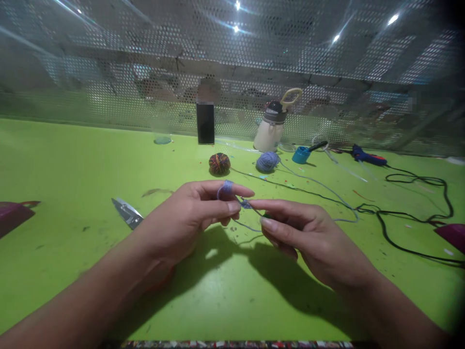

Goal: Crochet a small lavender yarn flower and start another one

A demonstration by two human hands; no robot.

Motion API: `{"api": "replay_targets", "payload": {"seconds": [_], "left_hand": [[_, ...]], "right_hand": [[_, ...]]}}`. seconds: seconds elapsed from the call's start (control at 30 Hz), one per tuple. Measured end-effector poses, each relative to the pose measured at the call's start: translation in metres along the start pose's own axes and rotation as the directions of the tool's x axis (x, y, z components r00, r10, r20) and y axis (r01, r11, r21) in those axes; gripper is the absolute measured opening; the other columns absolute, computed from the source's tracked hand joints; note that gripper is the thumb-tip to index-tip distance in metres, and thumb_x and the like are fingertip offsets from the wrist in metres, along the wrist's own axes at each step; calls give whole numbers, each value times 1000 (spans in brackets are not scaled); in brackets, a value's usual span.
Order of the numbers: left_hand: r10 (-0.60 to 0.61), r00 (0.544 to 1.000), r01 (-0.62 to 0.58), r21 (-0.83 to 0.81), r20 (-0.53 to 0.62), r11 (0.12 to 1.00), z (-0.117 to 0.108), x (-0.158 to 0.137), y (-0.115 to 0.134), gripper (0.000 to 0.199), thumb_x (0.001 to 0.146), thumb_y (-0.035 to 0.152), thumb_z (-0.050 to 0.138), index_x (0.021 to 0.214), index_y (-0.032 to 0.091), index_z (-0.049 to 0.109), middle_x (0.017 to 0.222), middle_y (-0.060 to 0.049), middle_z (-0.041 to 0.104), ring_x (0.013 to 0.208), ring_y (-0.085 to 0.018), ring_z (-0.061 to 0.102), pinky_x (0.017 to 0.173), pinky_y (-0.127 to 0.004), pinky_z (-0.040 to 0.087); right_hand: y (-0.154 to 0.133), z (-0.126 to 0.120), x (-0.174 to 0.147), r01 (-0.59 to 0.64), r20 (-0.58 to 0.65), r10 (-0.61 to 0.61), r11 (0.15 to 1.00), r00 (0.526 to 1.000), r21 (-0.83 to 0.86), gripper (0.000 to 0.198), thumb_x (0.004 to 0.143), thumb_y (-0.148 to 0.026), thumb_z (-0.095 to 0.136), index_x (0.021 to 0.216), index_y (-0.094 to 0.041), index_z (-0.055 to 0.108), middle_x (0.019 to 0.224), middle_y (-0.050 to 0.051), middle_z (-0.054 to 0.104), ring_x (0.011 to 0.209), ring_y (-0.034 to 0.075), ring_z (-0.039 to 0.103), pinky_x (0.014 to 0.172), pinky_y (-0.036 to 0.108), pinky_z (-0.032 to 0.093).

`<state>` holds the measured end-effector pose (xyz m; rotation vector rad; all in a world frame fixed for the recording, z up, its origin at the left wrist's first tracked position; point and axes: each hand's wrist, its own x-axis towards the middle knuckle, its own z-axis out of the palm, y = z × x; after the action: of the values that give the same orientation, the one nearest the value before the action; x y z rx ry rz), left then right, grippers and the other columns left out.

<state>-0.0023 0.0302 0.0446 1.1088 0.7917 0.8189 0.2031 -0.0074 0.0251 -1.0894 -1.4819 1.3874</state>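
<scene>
Between thumb and fingers, my left hand (pixel 185 211) pinches a small piece of blue-purple crochet work (pixel 246 205). Blue yarn (pixel 227 187) is wrapped around its index finger. My right hand (pixel 305 228) is closed on a crochet hook (pixel 256 211), whose thin shaft meets the work; most of its dark handle is hidden by the fingers. Both hands are raised over the green table (pixel 225 310), nearly touching at the work. From the blue-purple yarn ball (pixel 268 162) a strand runs right and curves back toward the hands. A multicoloured yarn ball (pixel 219 164) lies to its left.
Scissors (pixel 128 213) lie partly under my left forearm. Farther back stand a black phone-like slab (pixel 206 123), a pale bottle (pixel 269 133) and a blue pot (pixel 301 155) holding a black stick. A blue glue gun (pixel 368 156) trails black cable on the right, before a perforated metal screen (pixel 123 92).
</scene>
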Motion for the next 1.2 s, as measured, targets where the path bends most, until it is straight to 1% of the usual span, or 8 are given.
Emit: {"api": "replay_targets", "payload": {"seconds": [0.17, 0.33, 0.47, 0.6, 0.7, 0.83, 1.03, 1.2], "left_hand": [[63, 998, -64, -53, -21, 997, 3, -1, 1, 13, 70, 7, 68, 66, 19, 72, 67, 4, 62, 65, -7, 50, 69, -23, 35], [63, 996, -62, -23, 58, 998, 2, 0, -1, 20, 70, 4, 66, 55, 16, 60, 66, 4, 60, 69, -8, 52, 72, -22, 36], [22, 1000, -23, 38, 14, 999, 2, 3, -2, 15, 68, 7, 70, 64, 16, 58, 61, 4, 60, 64, -8, 53, 67, -23, 36], [33, 996, -32, 20, -77, 999, 5, 5, 0, 24, 63, 9, 76, 70, 15, 53, 60, 6, 59, 60, -9, 55, 64, -24, 39], [40, 997, -39, 22, -63, 999, 5, 4, 0, 31, 66, 9, 75, 88, 17, 54, 63, 5, 62, 61, -10, 57, 63, -24, 40], [108, 994, -107, 64, -7, 992, 3, 5, -1, 57, 72, 9, 73, 123, 21, 50, 68, 5, 63, 64, -11, 58, 65, -25, 43], [136, 991, -137, 172, 15, 976, 3, 5, 0, 54, 71, 11, 73, 122, 16, 57, 68, 3, 60, 64, -12, 57, 66, -27, 44], [149, 988, -155, 198, 40, 968, 7, 2, 3, 87, 71, 8, 72, 146, 28, 32, 65, 5, 59, 63, -12, 55, 64, -25, 43]], "right_hand": [[0, -1, -1, -2, 6, 2, 1000, 1000, -20, 31, 87, -30, 66, 118, -30, 69, 61, -3, 47, 50, 7, 34, 43, 21, 25], [-2, 0, -1, -12, 4, 12, 1000, 1000, -8, 32, 88, -28, 65, 120, -30, 68, 62, -3, 49, 50, 7, 34, 43, 20, 25], [-2, 1, -3, -2, 4, 2, 1000, 1000, 22, 30, 88, -27, 65, 118, -29, 69, 61, -3, 48, 50, 7, 34, 43, 21, 25], [1, 1, -3, 17, -24, -16, 999, 1000, 27, 30, 88, -26, 65, 117, -30, 69, 62, -3, 47, 51, 7, 35, 44, 21, 24], [2, 2, -2, 33, -41, -32, 999, 999, 22, 31, 88, -27, 64, 119, -30, 68, 62, -4, 46, 51, 8, 36, 44, 21, 25], [2, 2, 0, 27, -52, -27, 1000, 998, 4, 35, 88, -28, 64, 123, -27, 65, 63, -4, 45, 52, 9, 38, 44, 22, 28], [0, 2, -1, 9, -32, -10, 1000, 999, -25, 41, 89, -29, 62, 130, -25, 60, 62, -4, 43, 52, 9, 36, 46, 23, 27], [-1, 1, -2, -6, -13, 5, 998, 1000, -57, 34, 89, -28, 62, 123, -27, 65, 62, -3, 42, 52, 9, 32, 46, 24, 23]]}}
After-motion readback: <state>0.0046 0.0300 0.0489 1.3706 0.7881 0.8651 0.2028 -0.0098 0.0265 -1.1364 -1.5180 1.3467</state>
